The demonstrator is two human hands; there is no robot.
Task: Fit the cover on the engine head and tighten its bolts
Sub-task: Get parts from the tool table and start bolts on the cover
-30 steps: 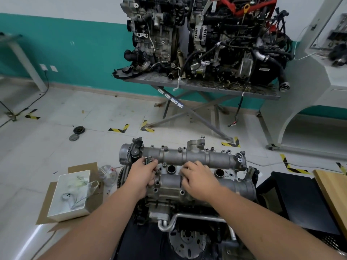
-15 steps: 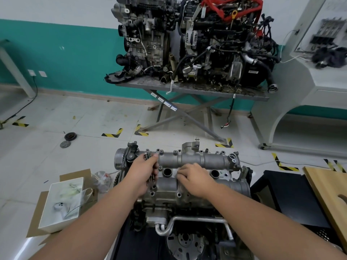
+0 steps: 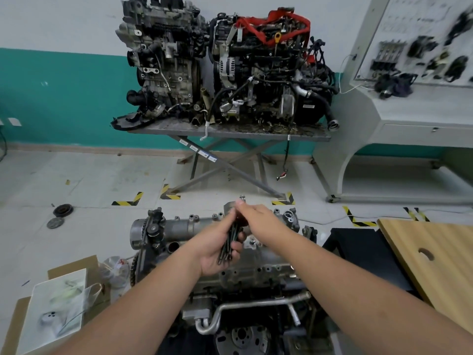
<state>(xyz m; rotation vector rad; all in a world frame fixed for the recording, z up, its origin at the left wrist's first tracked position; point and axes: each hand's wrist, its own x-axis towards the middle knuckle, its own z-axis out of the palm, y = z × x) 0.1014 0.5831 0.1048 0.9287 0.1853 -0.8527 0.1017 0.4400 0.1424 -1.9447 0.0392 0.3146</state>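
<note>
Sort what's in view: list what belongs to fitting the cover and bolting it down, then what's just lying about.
Job:
cover on the engine head
bolts, a bundle held in the left hand
right hand, pinching at the bundle's top

Lying about:
engines on the stand
white box on cardboard
two discs on the floor
wooden board

Bright even indoor light, soft faint shadows, wide-angle bending at the edges, slight motion blur throughout, no glare

Bolts [image 3: 228, 242] partly hidden by hands; cover [image 3: 194, 225] middle behind them.
</note>
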